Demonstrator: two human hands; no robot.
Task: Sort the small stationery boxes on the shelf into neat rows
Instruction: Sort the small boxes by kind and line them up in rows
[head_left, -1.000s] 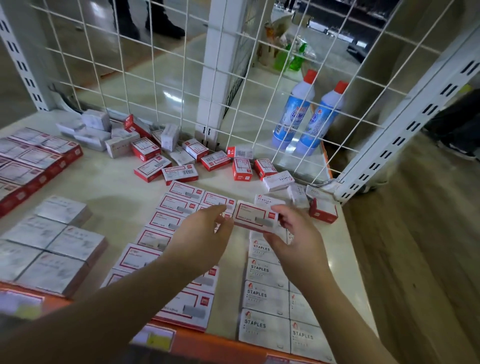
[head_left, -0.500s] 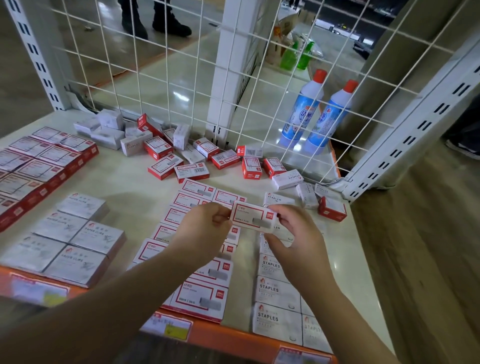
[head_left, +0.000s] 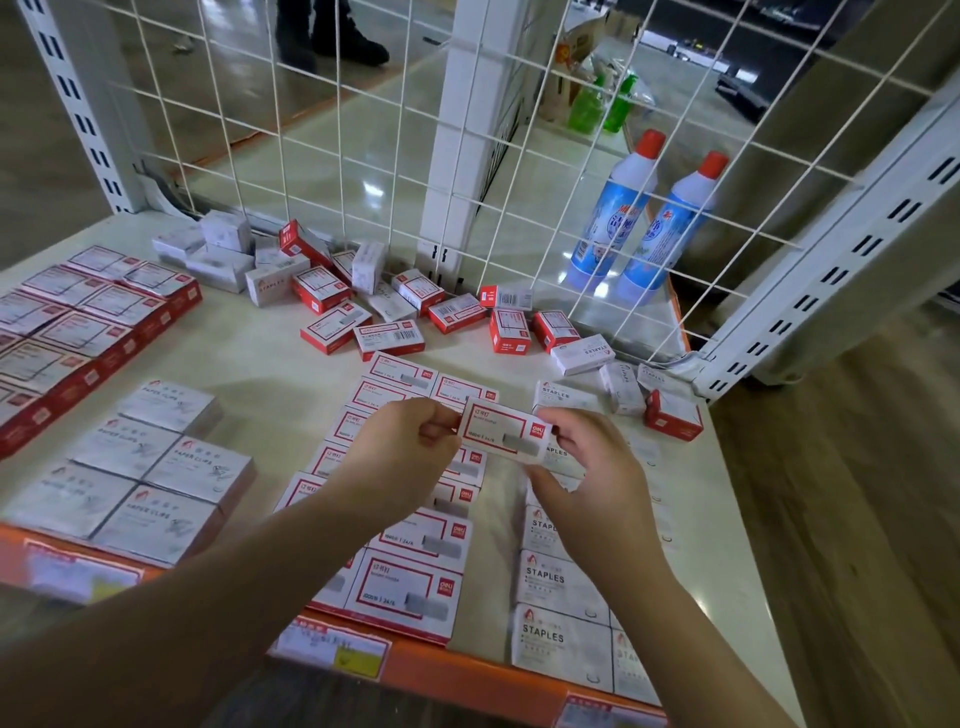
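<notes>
Fingers (head_left: 441, 428) of both hands pinched one red-and-white box (head_left: 506, 431) above its row (head_left: 400, 519); next, probably setting it squarely there.

Soft, even overhead light is being reflected as glare patches on the glossy pale tiled floor (head_left: 363, 176) behind the mesh; edges are being bent by wide-angle distortion, and box print is being blurred.

A red-and-white box (head_left: 506, 430) is held in the air, label up, above two rows of like boxes (head_left: 405, 582) lying flat. White STAPLES boxes (head_left: 558, 582) form rows just to the right. A loose jumble of boxes (head_left: 384, 306) lies near the wire back.
</notes>
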